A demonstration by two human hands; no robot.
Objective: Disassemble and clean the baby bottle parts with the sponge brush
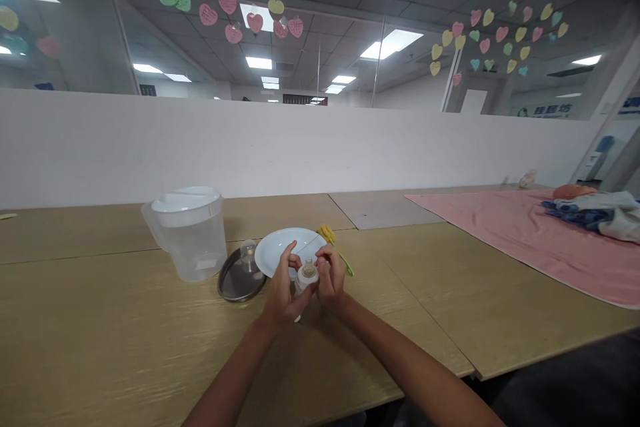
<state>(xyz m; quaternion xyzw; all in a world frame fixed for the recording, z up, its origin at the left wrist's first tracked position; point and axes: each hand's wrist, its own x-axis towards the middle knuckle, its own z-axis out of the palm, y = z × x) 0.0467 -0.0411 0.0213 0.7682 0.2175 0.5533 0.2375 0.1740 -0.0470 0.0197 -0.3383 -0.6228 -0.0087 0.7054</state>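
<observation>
A baby bottle [306, 274] with a clear teat and a white collar is between my hands, above the front edge of a white plate [280, 238]. My left hand [284, 290] is wrapped round the bottle from the left. My right hand [330, 275] is closed at the collar's right side, its fingertips pressed together by the teat. Most of the bottle's body is hidden by my fingers. A yellow-headed brush [327, 233] with a green handle lies at the plate's right. Left of the plate, a clear dome cap [248, 253] rests on a round metal tray [235, 283].
A lidded translucent pitcher [196, 247] stands left of the tray. On the right a pink cloth [500, 220] covers the table [400, 267], with folded clothes [595, 207] on it. A white wall with glass above, dotted with heart-shaped notes, runs along the back.
</observation>
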